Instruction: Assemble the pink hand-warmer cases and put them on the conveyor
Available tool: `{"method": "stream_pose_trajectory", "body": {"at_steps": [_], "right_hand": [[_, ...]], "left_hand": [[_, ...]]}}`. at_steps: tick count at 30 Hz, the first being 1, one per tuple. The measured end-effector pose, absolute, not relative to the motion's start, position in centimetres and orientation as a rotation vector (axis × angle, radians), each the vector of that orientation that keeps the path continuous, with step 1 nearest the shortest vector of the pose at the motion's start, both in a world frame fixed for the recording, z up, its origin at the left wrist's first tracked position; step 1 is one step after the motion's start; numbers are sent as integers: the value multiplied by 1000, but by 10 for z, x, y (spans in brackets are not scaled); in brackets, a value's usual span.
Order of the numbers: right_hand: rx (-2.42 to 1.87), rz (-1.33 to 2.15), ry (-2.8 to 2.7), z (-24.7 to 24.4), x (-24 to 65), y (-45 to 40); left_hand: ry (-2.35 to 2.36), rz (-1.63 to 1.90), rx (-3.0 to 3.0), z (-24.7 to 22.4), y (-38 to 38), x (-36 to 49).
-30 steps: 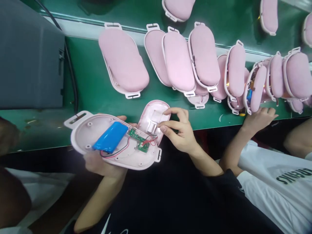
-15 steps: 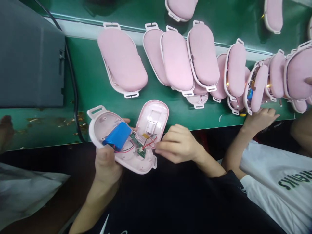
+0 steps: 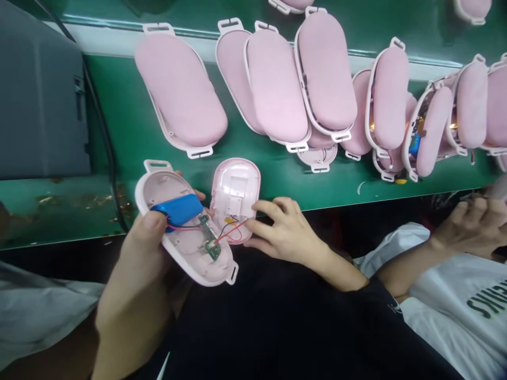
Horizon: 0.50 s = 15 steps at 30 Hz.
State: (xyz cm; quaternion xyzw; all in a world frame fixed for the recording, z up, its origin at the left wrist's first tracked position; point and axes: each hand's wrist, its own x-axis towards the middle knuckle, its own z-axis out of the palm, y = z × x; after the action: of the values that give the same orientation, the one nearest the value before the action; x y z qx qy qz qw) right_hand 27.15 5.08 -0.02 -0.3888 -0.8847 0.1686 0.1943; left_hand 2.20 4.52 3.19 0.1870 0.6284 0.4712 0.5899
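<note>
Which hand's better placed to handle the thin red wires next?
Right, probably. The right hand is at the edge of the smaller rounded pink plastic shell, beside the thin red wires. The left hand looks occupied, gripping the larger oval pale-pink plastic shell with the blue wrapped pack inside.

The battery pack (image 3: 182, 210) and circuit board (image 3: 214, 251) sit in the shell (image 3: 158, 189), just left of the cover (image 3: 229, 178). A row of cases (image 3: 327, 71) lies behind on the counter (image 3: 285, 178), right of a box (image 3: 39, 105).

Green bench (image 3: 122, 105): spans before you.
Pink cases (image 3: 279, 87): rowed along it, some overlapping.
Your left: grey box (image 3: 43, 105), black cable (image 3: 108, 142), shiny scraps (image 3: 89, 200).
</note>
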Motion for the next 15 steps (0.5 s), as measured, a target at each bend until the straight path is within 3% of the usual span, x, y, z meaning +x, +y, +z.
{"method": "stream_pose_trajectory", "body": {"at_steps": [4, 9, 15], "right_hand": [[-1175, 644, -2375, -4, 276, 59], [-1100, 871, -1843, -13, 259, 65], [-823, 312, -1670, -8, 263, 107]], "left_hand": [[1351, 1102, 625, 26, 46, 28], [1358, 1152, 796, 30, 52, 58], [1439, 1237, 1132, 11, 49, 63]]}}
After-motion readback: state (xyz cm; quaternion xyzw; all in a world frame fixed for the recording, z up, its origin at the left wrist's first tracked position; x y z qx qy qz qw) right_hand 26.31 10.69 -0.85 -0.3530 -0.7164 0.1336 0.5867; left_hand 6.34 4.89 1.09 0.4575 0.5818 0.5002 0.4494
